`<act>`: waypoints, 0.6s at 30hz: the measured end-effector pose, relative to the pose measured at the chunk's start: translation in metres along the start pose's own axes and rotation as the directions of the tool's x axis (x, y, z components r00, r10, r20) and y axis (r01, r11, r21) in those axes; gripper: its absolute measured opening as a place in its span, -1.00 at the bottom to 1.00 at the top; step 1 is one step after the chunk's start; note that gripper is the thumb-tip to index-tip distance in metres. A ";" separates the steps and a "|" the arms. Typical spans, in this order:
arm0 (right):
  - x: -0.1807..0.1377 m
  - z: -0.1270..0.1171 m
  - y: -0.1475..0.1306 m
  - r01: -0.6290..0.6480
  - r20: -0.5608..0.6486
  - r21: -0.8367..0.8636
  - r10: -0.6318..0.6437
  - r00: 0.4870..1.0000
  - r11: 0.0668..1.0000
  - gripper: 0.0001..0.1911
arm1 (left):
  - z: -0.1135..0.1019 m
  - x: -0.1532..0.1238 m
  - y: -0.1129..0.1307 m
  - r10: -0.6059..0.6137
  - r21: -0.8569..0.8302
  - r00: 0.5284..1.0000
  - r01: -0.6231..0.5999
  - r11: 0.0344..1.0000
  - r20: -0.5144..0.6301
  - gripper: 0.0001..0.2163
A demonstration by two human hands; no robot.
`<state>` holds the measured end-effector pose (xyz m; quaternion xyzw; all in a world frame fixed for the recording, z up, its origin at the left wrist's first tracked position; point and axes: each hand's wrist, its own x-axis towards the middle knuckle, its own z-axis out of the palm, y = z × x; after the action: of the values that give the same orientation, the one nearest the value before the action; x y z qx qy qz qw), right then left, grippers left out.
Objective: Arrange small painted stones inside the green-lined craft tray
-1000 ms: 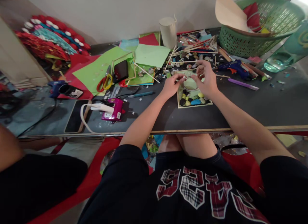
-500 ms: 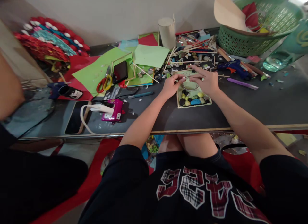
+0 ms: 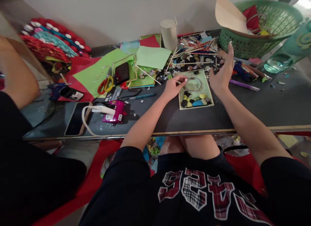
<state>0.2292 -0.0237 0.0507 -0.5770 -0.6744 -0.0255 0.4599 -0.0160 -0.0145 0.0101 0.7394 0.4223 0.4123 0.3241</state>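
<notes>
A small green framed board lies on the dark table in front of me. Coloured stones line its near edge and a clear ring sits in its middle. My left hand rests at the board's left edge, fingers curled and pinched near the ring's rim. My right hand is lifted off the board to its right, fingers spread and empty, reaching toward the blue glue gun and the scattered sticks.
A green basket stands at the back right, with a paper roll at the back. Coloured paper, scissors, a phone, another phone and a pink device lie left. Another person's arm is at far left.
My right hand has lifted off the ring on the board and swung up and right with fingers spread. My left hand stays at the board's edge. The other person's arm came into view.
</notes>
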 end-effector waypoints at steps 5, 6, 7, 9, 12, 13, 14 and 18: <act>-0.001 0.011 0.009 -0.063 0.143 0.078 0.051 0.988 0.995 -0.44 | 0.001 0.000 0.000 -0.021 -0.042 1.000 0.021 0.999 -0.002 -0.83; -0.001 0.012 0.009 -0.074 0.152 0.096 0.059 0.987 0.993 -0.48 | 0.001 -0.001 0.001 -0.023 -0.050 1.000 0.023 0.998 -0.003 -0.82; -0.001 0.012 0.008 -0.077 0.149 0.110 0.060 0.987 0.991 -0.51 | 0.001 -0.001 0.001 -0.023 -0.058 1.000 0.023 0.998 -0.004 -0.82; -0.002 0.011 0.006 -0.066 0.127 0.127 0.050 0.991 0.990 -0.54 | 0.001 -0.001 0.001 -0.021 -0.071 1.000 0.021 0.997 -0.003 -0.81; -0.002 0.008 0.001 -0.056 0.094 0.130 0.044 0.995 0.990 -0.57 | 0.002 -0.001 0.001 -0.017 -0.077 1.000 0.017 0.997 0.007 -0.79; -0.002 0.008 0.001 -0.057 0.091 0.134 0.044 0.995 0.989 -0.59 | 0.002 -0.001 0.001 -0.013 -0.078 1.000 0.013 0.997 0.007 -0.77; -0.003 0.008 0.000 -0.057 0.093 0.143 0.044 0.995 0.988 -0.61 | 0.002 -0.001 0.001 -0.006 -0.078 1.000 0.007 0.997 0.003 -0.75; -0.005 0.011 0.000 -0.048 0.110 0.178 0.028 0.994 0.983 -0.61 | 0.001 -0.002 0.002 0.022 -0.059 0.999 -0.023 0.998 -0.024 -0.60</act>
<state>0.2222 -0.0215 0.0409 -0.5463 -0.6864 0.0755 0.4740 -0.0146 -0.0169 0.0104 0.7292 0.4053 0.4369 0.3364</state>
